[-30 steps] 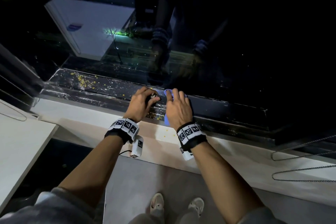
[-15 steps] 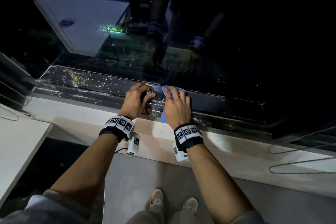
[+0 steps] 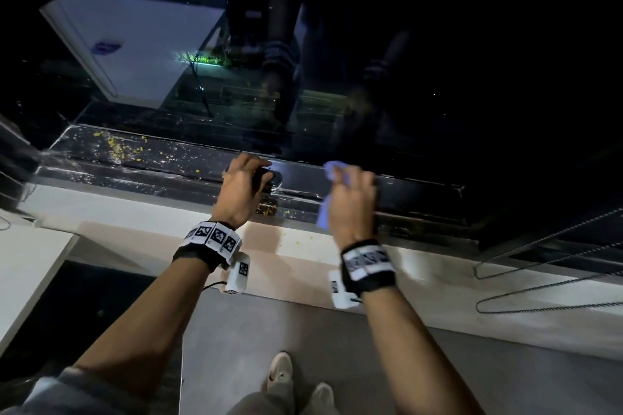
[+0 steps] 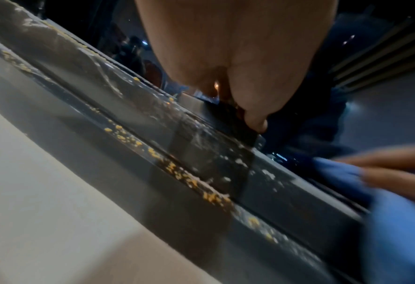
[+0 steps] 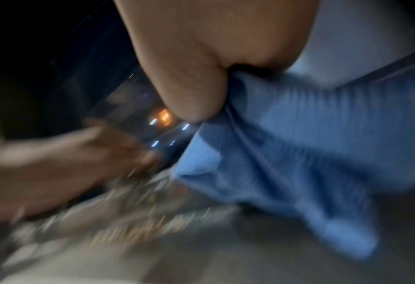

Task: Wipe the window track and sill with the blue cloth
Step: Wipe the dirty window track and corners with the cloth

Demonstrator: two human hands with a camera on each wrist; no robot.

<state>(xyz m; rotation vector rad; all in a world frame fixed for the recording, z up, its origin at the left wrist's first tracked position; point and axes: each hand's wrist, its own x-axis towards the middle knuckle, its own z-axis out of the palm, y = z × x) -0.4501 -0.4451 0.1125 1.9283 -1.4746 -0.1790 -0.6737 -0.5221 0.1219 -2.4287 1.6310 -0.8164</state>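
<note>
The dark window track runs left to right below the glass, with the pale sill in front of it. Yellow crumbs and white specks litter the track's left part, and more crumbs lie in the groove by my left hand. My left hand grips a small black tool whose edge rests on the track. My right hand, blurred, holds the bunched blue cloth against the track further right. The thumb pinches the cloth.
The dark glass pane rises just behind the track. A white table stands at the left. Looped cords hang over the sill at the right. My shoes stand on the grey floor below.
My right hand has slid the blue cloth to the right along the track, away from my left hand. The left hand stays on the black tool.
</note>
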